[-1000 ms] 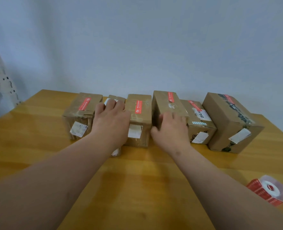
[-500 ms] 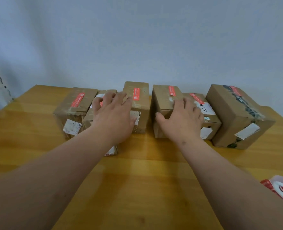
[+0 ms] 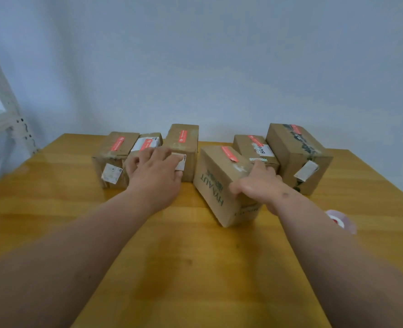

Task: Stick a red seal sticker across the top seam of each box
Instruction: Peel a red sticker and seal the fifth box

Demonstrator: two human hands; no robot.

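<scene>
Six brown cardboard boxes stand in a row at the far side of the wooden table (image 3: 195, 268), each with a red seal sticker on top. My left hand (image 3: 155, 172) lies flat, fingers spread, against the fronts of the second box (image 3: 147, 144) and the third box (image 3: 184, 140). My right hand (image 3: 258, 185) grips the near top corner of the fourth box (image 3: 216, 183), which sits out of the row, closer to me and turned at an angle. Its red sticker (image 3: 229, 153) crosses the top. The leftmost box (image 3: 114, 159), fifth box (image 3: 255, 147) and sixth box (image 3: 295, 152) stand untouched.
A roll of red stickers (image 3: 340, 220) lies on the table at the right, partly hidden behind my right forearm. A white metal shelf frame (image 3: 4, 107) stands beyond the table's left edge. A plain wall is close behind the boxes.
My right hand has pulled the fourth box out of the row towards me and turned it. My left hand has pushed the second and third boxes further back.
</scene>
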